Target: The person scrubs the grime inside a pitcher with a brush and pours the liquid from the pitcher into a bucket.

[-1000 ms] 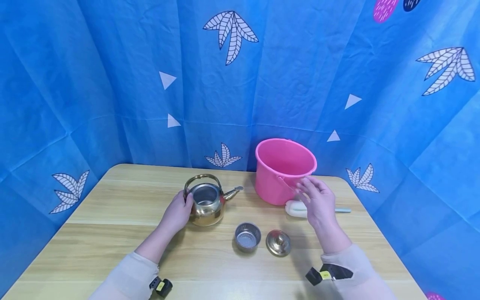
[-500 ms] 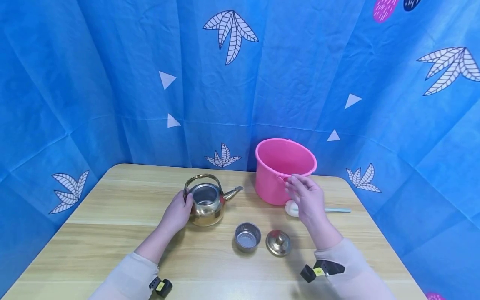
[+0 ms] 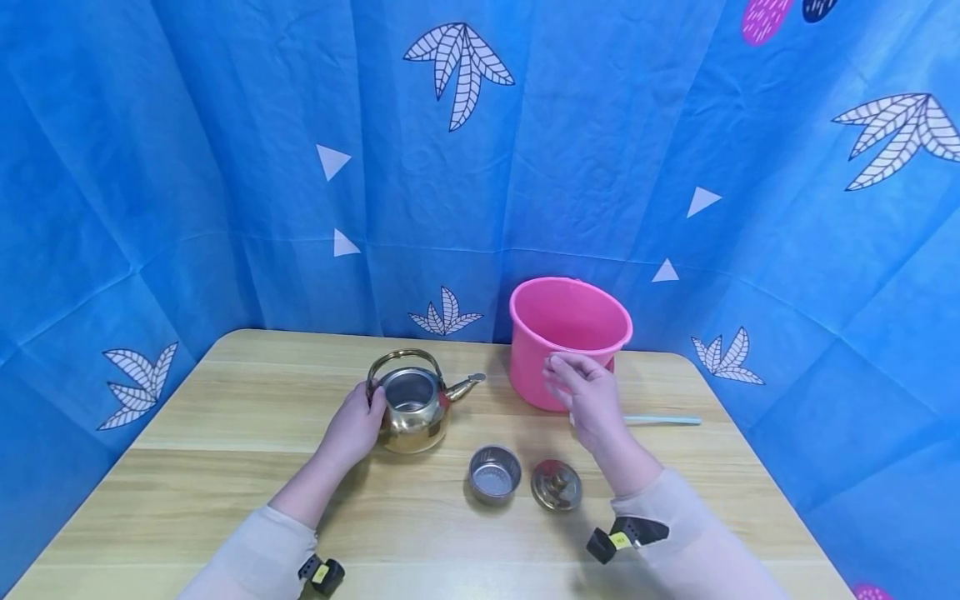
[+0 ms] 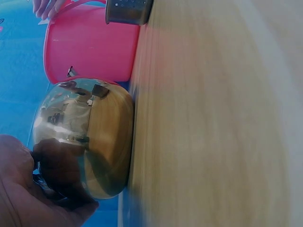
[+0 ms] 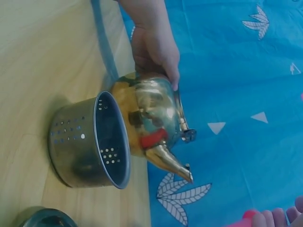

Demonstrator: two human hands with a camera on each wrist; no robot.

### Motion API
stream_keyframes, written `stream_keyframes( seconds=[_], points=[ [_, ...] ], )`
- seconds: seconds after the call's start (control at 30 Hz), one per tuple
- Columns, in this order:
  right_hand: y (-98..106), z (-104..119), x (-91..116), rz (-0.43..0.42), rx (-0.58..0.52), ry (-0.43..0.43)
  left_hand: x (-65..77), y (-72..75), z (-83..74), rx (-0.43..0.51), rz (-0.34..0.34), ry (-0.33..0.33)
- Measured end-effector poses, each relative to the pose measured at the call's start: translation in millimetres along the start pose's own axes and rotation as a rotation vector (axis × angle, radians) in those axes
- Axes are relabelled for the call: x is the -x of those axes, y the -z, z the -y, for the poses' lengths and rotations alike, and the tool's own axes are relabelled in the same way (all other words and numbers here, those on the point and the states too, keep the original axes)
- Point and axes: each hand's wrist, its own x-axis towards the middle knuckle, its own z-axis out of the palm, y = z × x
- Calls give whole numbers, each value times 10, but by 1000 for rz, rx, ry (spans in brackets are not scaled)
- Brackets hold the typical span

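Note:
My left hand (image 3: 358, 423) grips the side of a shiny gold kettle (image 3: 415, 429), its thumb near the base of the raised handle. Lidless, the kettle stands on the table with its spout pointing right. My right hand (image 3: 592, 400) hovers in front of a pink bucket (image 3: 536, 375), fingers loosely extended; whether they touch it cannot be told. A perforated metal strainer basket (image 5: 78, 146) sits to the right of the kettle. Beside it lies the gold kettle lid (image 3: 557, 487). In the left wrist view, the kettle (image 4: 94, 127) mirrors my hand.
Behind my right hand extends a light-blue stick (image 3: 663, 420); its white end is mostly hidden. A blue patterned curtain (image 3: 442, 183) surrounds the back and sides of the wooden table (image 3: 225, 475).
My right hand has shifted left across the bucket's front, covering the white end of the stick. The left hand and kettle have stayed still.

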Motion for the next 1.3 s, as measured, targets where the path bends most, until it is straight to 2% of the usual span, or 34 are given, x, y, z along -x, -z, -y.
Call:
stream_keyframes(
  seconds=[0.33, 0.8, 1.3],
  points=[
    [-115, -88, -41, 24, 109, -11, -1, 3, -2, -7, -1, -2],
    [-279, -179, -122, 54, 153, -106, -8, -6, 8, -7, -1, 1],
    [-383, -349, -222, 85, 236, -141, -7, 2, -2, -32, -10, -11]
  ],
)
